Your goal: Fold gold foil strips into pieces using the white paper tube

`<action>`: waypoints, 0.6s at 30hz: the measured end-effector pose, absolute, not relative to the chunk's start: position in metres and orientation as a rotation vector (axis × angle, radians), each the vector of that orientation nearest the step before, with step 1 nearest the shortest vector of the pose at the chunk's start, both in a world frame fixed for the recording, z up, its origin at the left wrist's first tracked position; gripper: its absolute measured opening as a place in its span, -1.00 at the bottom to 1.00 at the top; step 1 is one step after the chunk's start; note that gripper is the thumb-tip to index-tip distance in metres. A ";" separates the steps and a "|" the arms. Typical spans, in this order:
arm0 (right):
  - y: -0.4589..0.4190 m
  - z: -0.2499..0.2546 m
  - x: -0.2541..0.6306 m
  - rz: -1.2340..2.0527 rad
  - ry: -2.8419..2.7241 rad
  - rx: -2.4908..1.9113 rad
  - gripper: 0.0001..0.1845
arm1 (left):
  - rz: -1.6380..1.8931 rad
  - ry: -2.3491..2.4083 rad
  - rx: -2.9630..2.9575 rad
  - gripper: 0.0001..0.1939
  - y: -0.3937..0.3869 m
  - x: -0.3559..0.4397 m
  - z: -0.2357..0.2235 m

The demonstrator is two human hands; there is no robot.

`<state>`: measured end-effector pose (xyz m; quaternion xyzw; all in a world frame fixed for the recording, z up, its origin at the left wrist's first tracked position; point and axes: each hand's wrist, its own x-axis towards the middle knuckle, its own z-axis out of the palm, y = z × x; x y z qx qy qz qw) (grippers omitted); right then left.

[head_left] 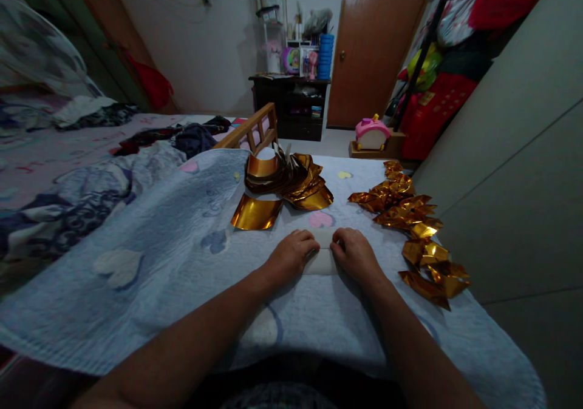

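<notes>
A pale sheet of paper (322,266) lies on the blue cloth in front of me, with a fold edge running across its middle. At its left end, my left hand (296,252) is closed on the paper with curled fingers. My right hand (353,252) grips the opposite end, thumb and fingers pinched at the fold. Beyond the hands is a loose pile of gold foil paper sheets (310,196), and a single gold sheet (257,212) lies at the pile's near left. To the right, several folded gold foil pieces (426,253) form a heap along the cloth's edge.
The blue patterned cloth (182,287) covers the surface and drapes to the left. A wooden rail (255,127) stands behind it, beside a bed with rumpled bedding (100,172). A pale cabinet (514,184) borders the right side. Farther back are a dark shelf unit (291,105) and a brown door (376,45).
</notes>
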<state>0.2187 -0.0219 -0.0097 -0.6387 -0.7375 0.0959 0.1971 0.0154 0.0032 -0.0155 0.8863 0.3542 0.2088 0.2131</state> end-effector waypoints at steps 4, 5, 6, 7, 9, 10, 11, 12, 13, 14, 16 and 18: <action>-0.025 -0.004 0.221 0.397 -2.075 -1.802 -0.92 | 0.574 0.947 2.516 -0.61 0.005 0.015 -0.019; -0.026 -0.003 0.222 0.414 -2.063 -1.826 -0.89 | 0.572 0.934 2.522 -0.59 0.005 0.015 -0.019; -0.026 -0.002 0.223 0.422 -2.044 -1.851 -0.86 | 0.569 0.923 2.522 -0.59 0.005 0.015 -0.018; -0.027 0.000 0.224 0.429 -2.023 -1.870 -0.83 | 0.564 0.919 2.518 -0.62 0.004 0.014 -0.017; -0.028 0.004 0.226 0.464 -1.983 -1.875 -0.79 | 0.546 0.921 2.505 -0.71 0.003 0.014 -0.012; -0.028 0.006 0.227 0.504 -1.966 -1.860 -0.78 | 0.533 0.922 2.500 -0.73 0.002 0.013 -0.010; -0.028 0.008 0.228 0.561 -1.943 -1.848 -0.79 | 0.516 0.919 2.495 -0.70 0.002 0.012 -0.007; -0.027 0.010 0.229 0.616 -1.907 -1.841 -0.79 | 0.501 0.910 2.492 -0.64 0.001 0.012 -0.006; -0.027 0.012 0.230 0.668 -1.861 -1.846 -0.79 | 0.490 0.899 2.491 -0.57 0.001 0.011 -0.004; -0.026 0.013 0.231 0.717 -1.815 -1.843 -0.78 | 0.479 0.889 2.492 -0.50 0.001 0.010 -0.004; -0.025 0.014 0.232 0.799 -1.719 -1.833 -0.78 | 0.467 0.879 2.496 -0.39 0.001 0.010 -0.003; -0.024 0.013 0.233 0.879 -1.637 -1.811 -0.78 | 0.462 0.879 2.501 -0.37 0.001 0.009 -0.003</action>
